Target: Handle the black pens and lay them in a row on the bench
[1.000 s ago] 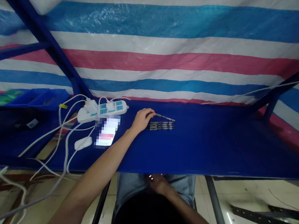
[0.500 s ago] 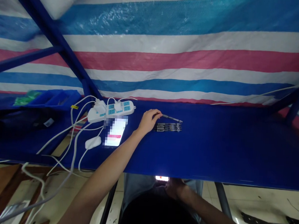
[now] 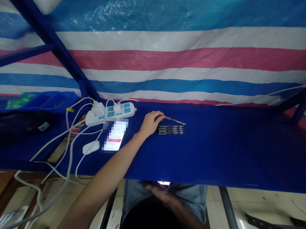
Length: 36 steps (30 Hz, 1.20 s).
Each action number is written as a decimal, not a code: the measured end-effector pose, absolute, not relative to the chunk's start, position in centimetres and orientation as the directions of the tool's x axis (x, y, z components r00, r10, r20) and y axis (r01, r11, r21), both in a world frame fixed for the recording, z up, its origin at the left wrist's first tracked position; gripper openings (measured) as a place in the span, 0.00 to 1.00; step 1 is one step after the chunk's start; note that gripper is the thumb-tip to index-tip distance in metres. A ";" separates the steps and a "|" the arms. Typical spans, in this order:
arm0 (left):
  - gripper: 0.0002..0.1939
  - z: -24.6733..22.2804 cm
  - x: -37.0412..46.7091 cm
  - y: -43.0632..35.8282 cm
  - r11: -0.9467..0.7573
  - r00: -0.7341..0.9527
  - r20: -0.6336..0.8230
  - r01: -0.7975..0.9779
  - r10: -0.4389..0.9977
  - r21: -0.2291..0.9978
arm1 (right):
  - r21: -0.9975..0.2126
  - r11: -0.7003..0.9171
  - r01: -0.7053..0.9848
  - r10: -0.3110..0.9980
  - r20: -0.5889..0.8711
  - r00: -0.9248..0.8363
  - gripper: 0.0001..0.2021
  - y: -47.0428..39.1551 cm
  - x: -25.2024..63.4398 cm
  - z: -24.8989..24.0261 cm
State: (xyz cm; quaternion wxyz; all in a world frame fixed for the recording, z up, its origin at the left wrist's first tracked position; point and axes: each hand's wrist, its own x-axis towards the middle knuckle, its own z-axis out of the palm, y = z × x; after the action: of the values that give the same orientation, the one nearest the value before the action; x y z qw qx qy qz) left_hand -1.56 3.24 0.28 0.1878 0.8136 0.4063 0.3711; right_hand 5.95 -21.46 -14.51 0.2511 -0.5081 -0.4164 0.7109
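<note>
My left hand [image 3: 152,122] reaches over the blue table [image 3: 218,149], thumb and fingertips pinched on the left end of a pen [image 3: 175,121]. That pen lies slightly slanted, its right end close to the table top. Just below it, several similar pens [image 3: 170,130] with dark grips lie side by side in a row. My right hand [image 3: 156,192] is low in front of my lap, under the table edge, beside a lit phone [image 3: 164,183]. The table edge and shadow hide its fingers and most of the phone.
A white power strip [image 3: 111,114] with plugs and cables sits left of my left hand. Nearby are a pixelated bright phone [image 3: 115,135] and a white adapter [image 3: 91,147]. Blue bins [image 3: 52,100] stand at the far left. Striped sheeting [image 3: 171,62] hangs behind.
My right hand and forearm have moved left across my lap, in front of the lit phone. My left hand keeps its pinch on the pen. The view has shifted slightly.
</note>
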 end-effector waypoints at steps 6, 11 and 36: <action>0.09 0.3 -1.5 3.3 -0.618 0.418 0.455 0.503 0.786 0.604 | -0.790 -0.232 0.567 0.793 -0.492 -0.361 0.28 -22.2 6.3 -11.5; 0.10 0.4 -1.6 3.2 -0.619 0.409 0.464 0.509 0.786 0.598 | -0.784 0.190 0.590 0.430 -0.474 -0.768 0.22 -22.4 11.1 -1.7; 0.16 1.0 -1.0 2.5 -0.673 0.465 0.491 0.581 0.736 0.458 | -0.181 0.533 0.827 0.816 0.369 -0.445 0.16 -1.6 21.2 1.8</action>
State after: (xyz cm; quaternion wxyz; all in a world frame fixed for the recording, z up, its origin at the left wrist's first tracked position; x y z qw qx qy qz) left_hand -1.03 2.52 0.97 0.1137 0.8483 0.3882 0.3416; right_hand 21.23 -1.56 1.76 0.2099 -0.4830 -0.8500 -0.0130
